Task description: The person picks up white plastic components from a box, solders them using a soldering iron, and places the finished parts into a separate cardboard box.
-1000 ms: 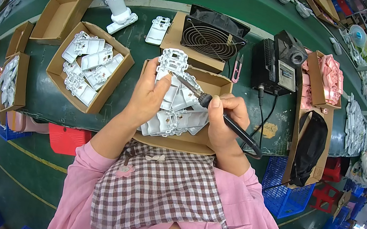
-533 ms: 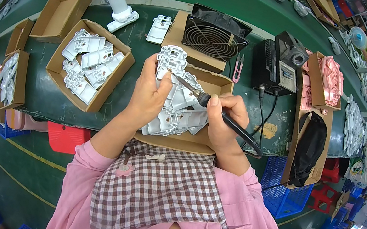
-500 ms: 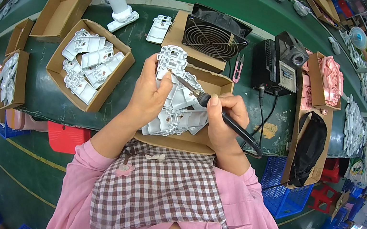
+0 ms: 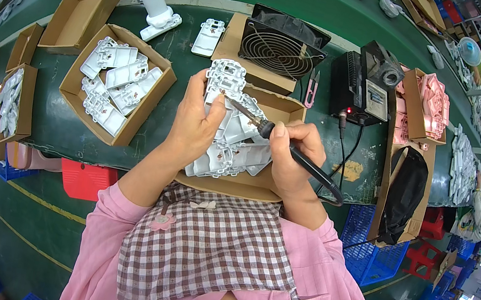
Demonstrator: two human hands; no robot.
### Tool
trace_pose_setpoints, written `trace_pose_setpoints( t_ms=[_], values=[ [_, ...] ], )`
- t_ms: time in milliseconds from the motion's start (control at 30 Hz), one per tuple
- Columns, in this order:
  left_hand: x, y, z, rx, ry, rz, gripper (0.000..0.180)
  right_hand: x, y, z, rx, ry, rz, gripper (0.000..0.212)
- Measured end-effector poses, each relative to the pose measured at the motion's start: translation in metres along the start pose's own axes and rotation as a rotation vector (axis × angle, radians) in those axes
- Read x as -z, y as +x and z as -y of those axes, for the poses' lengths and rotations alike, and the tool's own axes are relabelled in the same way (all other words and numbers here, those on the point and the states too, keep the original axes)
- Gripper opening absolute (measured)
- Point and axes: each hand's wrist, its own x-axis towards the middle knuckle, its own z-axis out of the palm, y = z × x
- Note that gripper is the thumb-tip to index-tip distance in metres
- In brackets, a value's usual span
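Observation:
Between the thumb and fingers of my left hand point(image 4: 195, 117) is a white plastic housing point(image 4: 226, 76), raised above an open cardboard box point(image 4: 256, 191). My right hand point(image 4: 297, 159) is closed around the dark handle of a soldering iron point(image 4: 266, 129). The iron's metal tip points left and meets the housing close to my left thumb; whether it touches cannot be told. More white housings point(image 4: 230, 154) lie heaped in the box beneath my hands. From the handle a black cable loops back to the right.
Left of my hands stands a box of white housings point(image 4: 150, 81). A small white fan point(image 4: 151, 1) and a single housing point(image 4: 208, 38) are farther back. A black box fan point(image 4: 283, 46), tweezers point(image 4: 312, 89), a black soldering station point(image 4: 362, 88) and pink parts point(image 4: 432, 106) line the right.
Both hands, the housing and the iron keep nearly the same place. A red light now shows on the front of the soldering station.

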Motion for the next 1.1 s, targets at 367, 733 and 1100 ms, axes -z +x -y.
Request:
trace_pose_setpoints(
  t_ms=[367, 733, 1100],
  values=[
    [0.0009, -0.0003, 0.0014, -0.018, 0.028, 0.024, 0.037, 0.0000, -0.0016, -0.0025, 0.019, 0.066, -0.050, 0.018],
    [0.0011, -0.0020, -0.0062, 0.009, -0.025, 0.065, 0.040, -0.0005, -0.0010, -0.0012, 0.008, 0.062, -0.031, 0.017],
    [0.0009, -0.0021, -0.0064, -0.013, 0.003, 0.056, 0.039, -0.0009, 0.0005, 0.0019, -0.004, 0.031, -0.026, 0.016]
  ],
)
